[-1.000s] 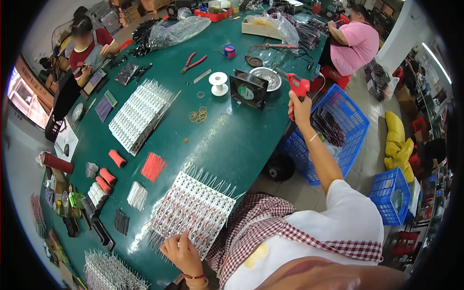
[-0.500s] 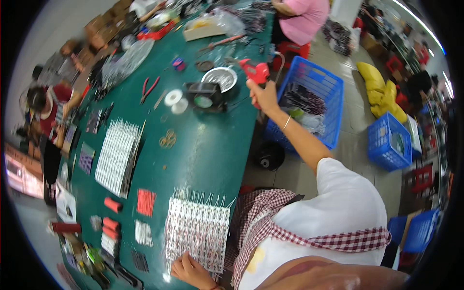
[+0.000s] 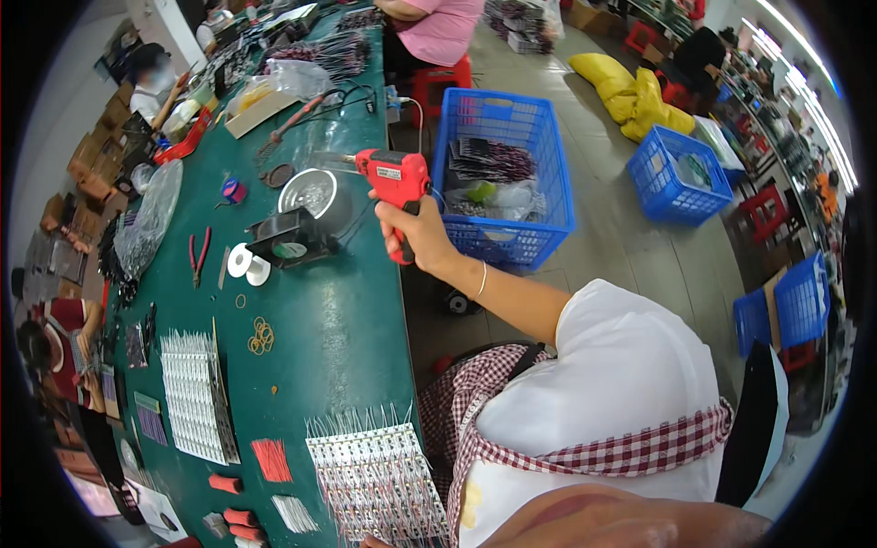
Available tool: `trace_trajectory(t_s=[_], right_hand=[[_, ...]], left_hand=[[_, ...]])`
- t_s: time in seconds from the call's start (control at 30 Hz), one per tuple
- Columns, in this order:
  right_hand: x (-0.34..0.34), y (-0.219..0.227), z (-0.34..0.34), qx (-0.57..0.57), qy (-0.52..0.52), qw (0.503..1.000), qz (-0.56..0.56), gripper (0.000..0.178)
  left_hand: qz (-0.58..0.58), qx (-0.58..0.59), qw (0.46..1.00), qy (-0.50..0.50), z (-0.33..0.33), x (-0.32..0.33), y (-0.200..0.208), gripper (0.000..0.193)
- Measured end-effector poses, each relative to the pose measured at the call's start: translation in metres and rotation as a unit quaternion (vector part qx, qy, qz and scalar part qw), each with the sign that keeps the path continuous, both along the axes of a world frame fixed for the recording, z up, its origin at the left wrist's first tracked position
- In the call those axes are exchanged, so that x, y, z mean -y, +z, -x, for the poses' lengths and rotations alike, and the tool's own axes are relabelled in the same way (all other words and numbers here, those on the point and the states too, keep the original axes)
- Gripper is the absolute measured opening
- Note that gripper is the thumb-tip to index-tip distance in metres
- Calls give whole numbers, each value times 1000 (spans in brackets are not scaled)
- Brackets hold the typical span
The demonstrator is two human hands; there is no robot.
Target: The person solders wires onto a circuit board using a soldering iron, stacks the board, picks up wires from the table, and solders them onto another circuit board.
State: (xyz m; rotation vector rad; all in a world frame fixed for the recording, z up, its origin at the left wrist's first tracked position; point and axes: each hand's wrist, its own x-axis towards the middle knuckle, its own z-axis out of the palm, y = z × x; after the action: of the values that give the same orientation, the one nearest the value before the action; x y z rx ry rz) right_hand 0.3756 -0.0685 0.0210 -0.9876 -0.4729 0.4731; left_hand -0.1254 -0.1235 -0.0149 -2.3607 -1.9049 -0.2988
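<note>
In the head view, the right hand (image 3: 416, 236) was stretched far out over the right edge of the green table (image 3: 338, 320), its fingers closed around the grip of a red gun (image 3: 395, 175). The gun's tip pointed left, just beside a metal bowl (image 3: 309, 192). The left hand (image 3: 373, 542) was almost hidden at the near edge by a board (image 3: 379, 475), so its grip cannot be told. Compared with before, the gun stood nearer to the bowl.

The right hand (image 3: 416, 239) grips a red gun tool (image 3: 395, 176) over the green bench (image 3: 338, 320) edge, beside a blue basket (image 3: 504, 173). A wired board (image 3: 379, 482) lies at the bench's near end, where the left hand is barely visible.
</note>
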Motion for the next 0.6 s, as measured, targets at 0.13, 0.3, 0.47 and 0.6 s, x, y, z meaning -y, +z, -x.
trace_trajectory(t_s=[0.13,0.3,0.47,0.6], right_hand=[[6,4,35,-98,61,992,-51,34],[16,0,87,-139,195,969,-57,36],[47,-24,136,-190,350,917,-5,36],[61,-47,161,-241,417,876,34,34]], left_hand=[[-55,10,996,-62,-8,-9,-3,14],[-74,60,993,-77,-9,-30,-7,18],[-71,56,915,-393,-37,-31,-9,41],[72,-4,943,-325,-77,5,-19,58]])
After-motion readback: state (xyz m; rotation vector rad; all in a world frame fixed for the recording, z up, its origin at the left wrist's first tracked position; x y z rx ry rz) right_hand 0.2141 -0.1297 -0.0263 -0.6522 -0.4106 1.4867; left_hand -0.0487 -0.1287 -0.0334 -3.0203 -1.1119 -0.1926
